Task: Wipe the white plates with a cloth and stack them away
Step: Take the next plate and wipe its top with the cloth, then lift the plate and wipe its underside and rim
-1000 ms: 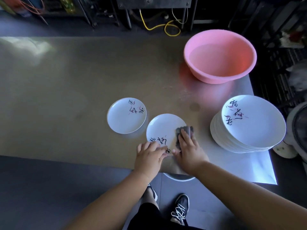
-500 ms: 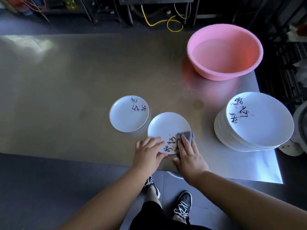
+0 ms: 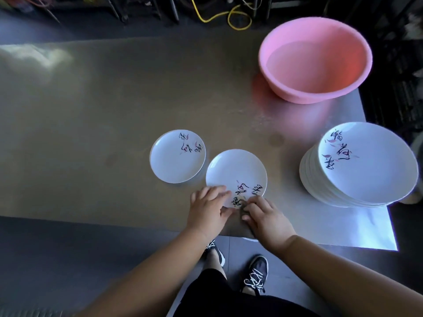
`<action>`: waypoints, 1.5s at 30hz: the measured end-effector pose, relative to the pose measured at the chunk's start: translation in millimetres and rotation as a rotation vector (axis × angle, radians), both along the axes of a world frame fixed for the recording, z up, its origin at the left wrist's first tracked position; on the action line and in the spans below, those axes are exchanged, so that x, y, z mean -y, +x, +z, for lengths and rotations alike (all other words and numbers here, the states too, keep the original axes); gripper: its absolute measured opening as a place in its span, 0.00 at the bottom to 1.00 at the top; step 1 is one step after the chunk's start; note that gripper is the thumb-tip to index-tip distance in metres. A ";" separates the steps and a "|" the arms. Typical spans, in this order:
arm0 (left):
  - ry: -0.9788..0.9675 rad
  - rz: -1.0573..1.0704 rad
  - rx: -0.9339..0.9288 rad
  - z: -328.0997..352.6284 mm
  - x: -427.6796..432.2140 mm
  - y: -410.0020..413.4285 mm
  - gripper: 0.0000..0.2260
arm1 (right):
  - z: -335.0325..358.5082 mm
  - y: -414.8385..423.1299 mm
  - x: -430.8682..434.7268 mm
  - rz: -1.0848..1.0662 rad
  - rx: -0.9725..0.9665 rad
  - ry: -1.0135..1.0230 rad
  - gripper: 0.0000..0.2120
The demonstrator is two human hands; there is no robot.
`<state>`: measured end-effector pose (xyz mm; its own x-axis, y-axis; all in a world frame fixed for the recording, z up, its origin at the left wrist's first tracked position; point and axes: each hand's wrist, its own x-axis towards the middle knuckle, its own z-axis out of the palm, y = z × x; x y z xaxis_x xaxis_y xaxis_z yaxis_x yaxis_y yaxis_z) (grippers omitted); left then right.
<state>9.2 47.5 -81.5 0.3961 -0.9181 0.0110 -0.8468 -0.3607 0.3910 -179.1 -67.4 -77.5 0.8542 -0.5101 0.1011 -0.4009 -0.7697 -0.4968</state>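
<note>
**Shoes** (image 3: 256, 274): a dark pair with white laces, on the floor below the table's near edge.

**Left hand** (image 3: 207, 210): at the near edge of the table. The fingers lie close together and slightly bent over the near-left rim of the small plate, pressing on it. Nothing is clasped in them.

**Right hand** (image 3: 269, 219): just beside the left, with the thumbs almost meeting. The fingers are curled down over the cloth at the plate's near rim.

**Cloth** (image 3: 242, 203): dark grey and bunched under the right fingers. Only a scrap shows between the two hands, on the plate's near rim.

**Small plate** (image 3: 235, 170): white, with black brush lettering and pink flecks on its near-right part. It lies flat on the table, close to the near edge.

**Second small plate** (image 3: 175, 157): same pattern. It sits just left of the first and a little beyond it. I cannot tell whether the rims touch.

**Stack of large plates** (image 3: 370, 170): white, with the same lettering on the top plate. It stands at the table's near right corner, well apart from the small plates, and its upper plates are shifted to the right.

**Table** (image 3: 91, 106): a dull metal top with glare at the far left.

**Pink basin** (image 3: 315, 60): round, at the far right of the table, beyond the stack.

**Yellow cable** (image 3: 231, 17): looped on the floor past the far edge.
</note>
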 end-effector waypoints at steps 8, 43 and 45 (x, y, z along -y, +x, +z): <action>0.137 0.165 -0.054 43.4 12.0 21.5 0.30 | 69.2 36.3 63.8 -0.528 -0.581 0.374 0.18; -0.548 0.253 -1.611 305.6 111.3 53.9 0.19 | 309.4 38.2 131.1 -0.647 0.285 -0.175 0.08; -0.551 0.195 -1.601 321.0 109.9 44.8 0.20 | 330.2 41.3 131.3 -0.548 0.482 -0.197 0.06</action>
